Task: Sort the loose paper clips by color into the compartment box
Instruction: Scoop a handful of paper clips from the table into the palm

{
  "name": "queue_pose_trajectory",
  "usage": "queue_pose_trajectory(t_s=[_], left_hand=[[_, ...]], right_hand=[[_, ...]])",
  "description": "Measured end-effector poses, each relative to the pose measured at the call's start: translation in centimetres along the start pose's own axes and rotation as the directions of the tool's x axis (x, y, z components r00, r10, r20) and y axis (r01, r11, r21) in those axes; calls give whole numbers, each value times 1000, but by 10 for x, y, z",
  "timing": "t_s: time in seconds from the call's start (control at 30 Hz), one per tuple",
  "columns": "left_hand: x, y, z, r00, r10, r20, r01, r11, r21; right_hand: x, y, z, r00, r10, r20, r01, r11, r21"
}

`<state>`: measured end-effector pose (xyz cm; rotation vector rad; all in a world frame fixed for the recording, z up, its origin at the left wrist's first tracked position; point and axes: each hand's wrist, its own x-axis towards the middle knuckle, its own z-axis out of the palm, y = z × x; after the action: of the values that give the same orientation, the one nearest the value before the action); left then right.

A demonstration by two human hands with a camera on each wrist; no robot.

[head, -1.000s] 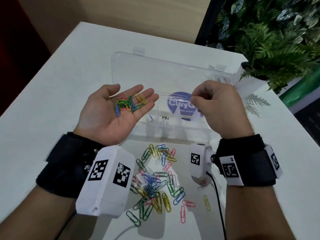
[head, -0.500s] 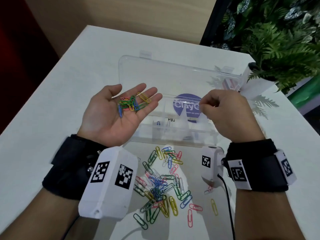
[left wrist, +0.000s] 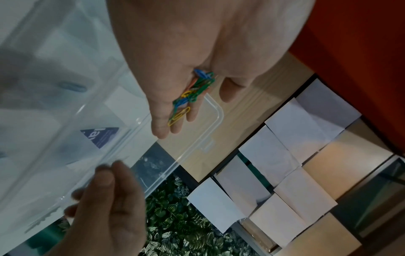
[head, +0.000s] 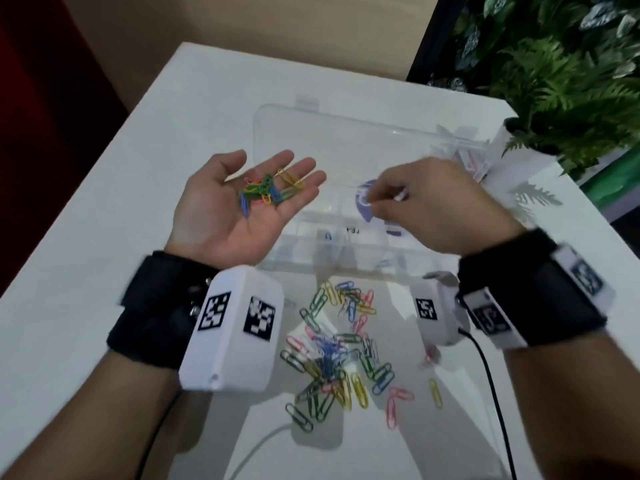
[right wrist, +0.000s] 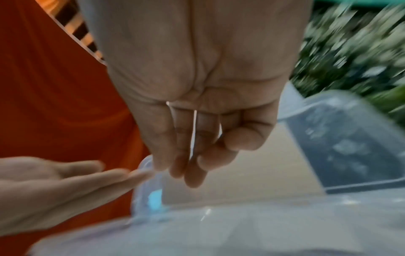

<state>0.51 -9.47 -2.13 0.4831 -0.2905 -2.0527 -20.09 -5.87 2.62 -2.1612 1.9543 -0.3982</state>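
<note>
Leftward, toward the flat left hand (head: 239,206) cupping mixed clips (head: 266,194), travels the right hand (head: 426,206), fingertips pinched over the box (head: 346,147); contents indiscernible. Hasty picking could scatter clips.

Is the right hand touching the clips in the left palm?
Apart. The head view shows the right hand over the box, with clear space between it and the clips on the left hand.

I can't tell whether my right hand (head: 429,206) pinches anything; its fingertips (right wrist: 192,178) are smeared by motion. The clear box (head: 346,244) compartments blur together, and the plant (head: 568,81) runs off frame.
</note>
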Motion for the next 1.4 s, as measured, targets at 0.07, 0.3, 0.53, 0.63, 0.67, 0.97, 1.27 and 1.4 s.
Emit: queue_pose_trajectory(t_s=[0.07,0.3,0.53,0.63,0.67,0.97,1.27,1.4], left_hand=[[-1,-1,-1,1000,3,-26,-3,1000,-16],[2,-3,-6,997,22,-75,-28,996,-80],[6,3,-12,992,18,-127,-31,994,-102],[6,3,-12,990,12,-142,-29,992,-119],[6,3,-12,990,8,-142,-26,992,-122],[5,1,-10,983,9,-182,-42,983,-179],[6,-2,-7,976,11,-216,-41,990,-134],[5,-2,-6,975,7,-220,-36,991,-131]], right_hand=[[11,-17,6,990,-74,118,83,993,-79],[50,-49,35,891,-61,450,268,870,-414],[78,-66,46,829,162,535,137,869,-476],[78,-69,48,788,183,588,246,782,-573],[78,-71,50,779,194,596,289,732,-617],[51,-75,46,722,154,675,570,421,-706],[45,-73,37,661,105,743,663,382,-644],[49,-69,25,643,81,762,649,470,-598]])
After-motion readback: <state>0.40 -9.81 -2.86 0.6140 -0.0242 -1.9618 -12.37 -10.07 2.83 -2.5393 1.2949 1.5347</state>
